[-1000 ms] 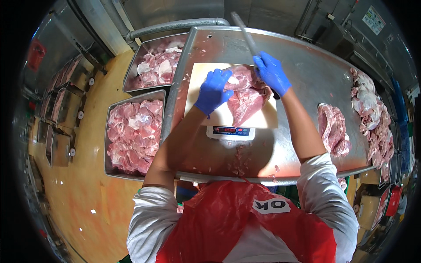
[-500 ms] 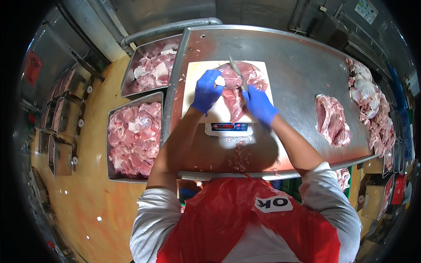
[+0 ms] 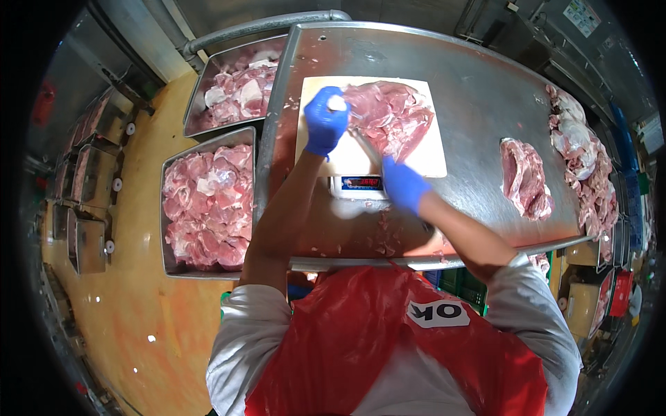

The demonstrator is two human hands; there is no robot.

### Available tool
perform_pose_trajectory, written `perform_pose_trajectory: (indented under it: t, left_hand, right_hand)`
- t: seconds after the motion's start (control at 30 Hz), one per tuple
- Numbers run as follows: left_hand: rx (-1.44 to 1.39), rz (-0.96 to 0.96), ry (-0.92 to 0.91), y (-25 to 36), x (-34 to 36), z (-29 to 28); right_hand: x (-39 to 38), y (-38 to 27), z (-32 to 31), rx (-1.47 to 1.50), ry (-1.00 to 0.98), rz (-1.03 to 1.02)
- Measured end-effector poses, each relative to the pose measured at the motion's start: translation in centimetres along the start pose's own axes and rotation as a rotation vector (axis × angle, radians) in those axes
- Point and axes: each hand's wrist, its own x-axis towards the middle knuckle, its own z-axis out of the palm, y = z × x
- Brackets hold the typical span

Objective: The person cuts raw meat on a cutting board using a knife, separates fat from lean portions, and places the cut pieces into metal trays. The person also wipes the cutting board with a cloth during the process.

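A large cut of pink raw meat (image 3: pixel 395 111) lies on a white cutting board (image 3: pixel 416 161), which rests on a digital scale (image 3: pixel 361 194). My left hand (image 3: pixel 325 125), in a blue glove, is closed at the meat's left edge around a small white piece, possibly fat (image 3: pixel 336 104). My right hand (image 3: pixel 404 186), also gloved and blurred by motion, grips a knife (image 3: pixel 369 151) low at the board's near edge. The blade points up and leftward beneath the meat, toward my left hand.
The steel table (image 3: pixel 479 90) carries another cut (image 3: pixel 524 177) at right and a meat pile (image 3: pixel 583 159) along its edge. Two steel bins of meat (image 3: pixel 205 208) (image 3: pixel 236 93) stand left. A pipe (image 3: pixel 257 29) runs behind. Trolleys (image 3: pixel 90 180) stand farther left on the floor.
My right hand has swung the knife from raised above the table down to the board's near edge. My left hand has moved slightly leftward and closed on the white piece.
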Motion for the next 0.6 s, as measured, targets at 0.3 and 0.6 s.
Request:
perform_pose_trajectory:
  t: [0.3,0.6]
  left_hand:
    - [-0.664,-0.526,0.102,-5.5,-1.2,-4.3]
    - [-0.889,-0.616,0.146,-4.7,-0.7,-4.3]
  right_hand:
    - [0.0,-4.4,-5.1,0.075,0.261,-0.082]
    - [11.5,-6.0,-1.1,-0.222,0.247,0.036]
